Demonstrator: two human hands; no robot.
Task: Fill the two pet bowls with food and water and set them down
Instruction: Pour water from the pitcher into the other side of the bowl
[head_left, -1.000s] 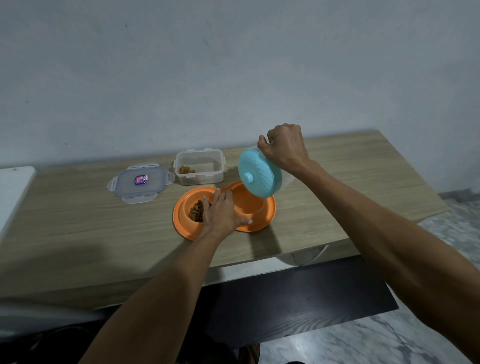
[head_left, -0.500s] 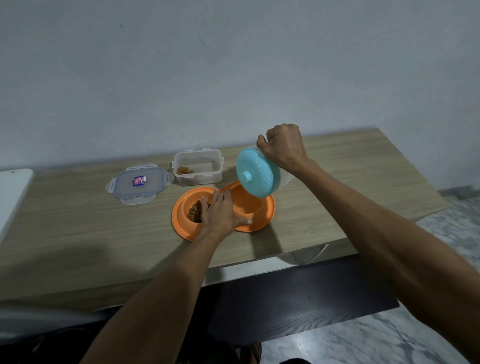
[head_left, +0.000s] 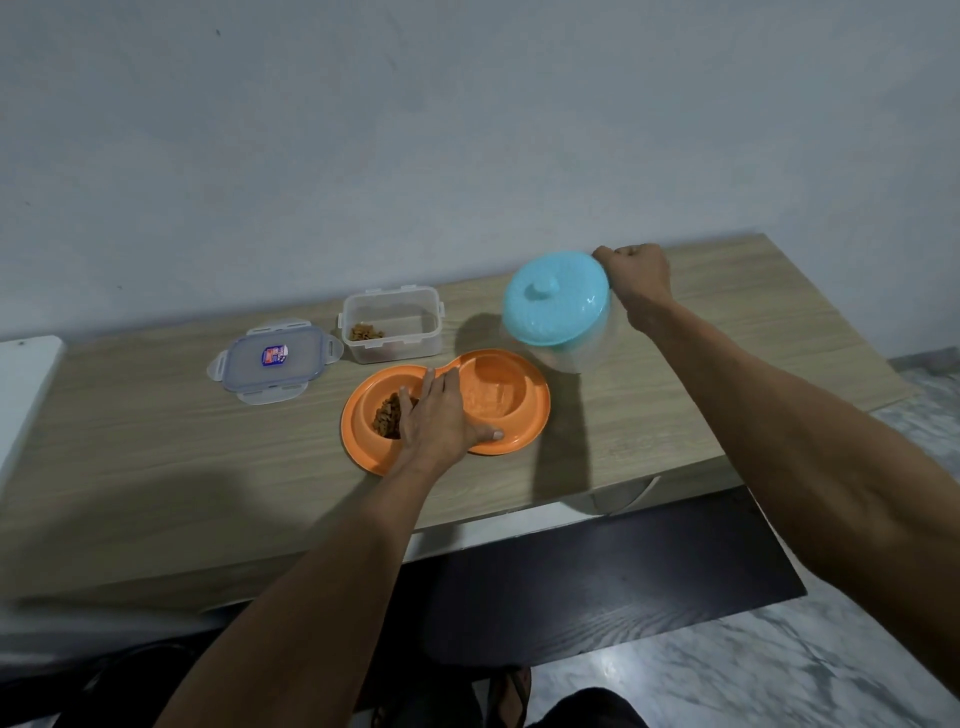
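An orange double pet bowl lies on the wooden table. Its left cup holds brown kibble; its right cup looks wet with water. My left hand rests flat on the bowl's middle, fingers straight, thumb on the front rim. My right hand grips the handle of a clear jug with a turquoise lid, held tilted to the right of and behind the bowl, just above the table.
A clear food container with a little kibble stands behind the bowl. Its lid lies to the left. A white surface borders the table's left end. A dark panel and marble floor lie below the front edge.
My right hand has swung the jug back from above the right cup, to the right and more upright. My left hand stays on the bowl.
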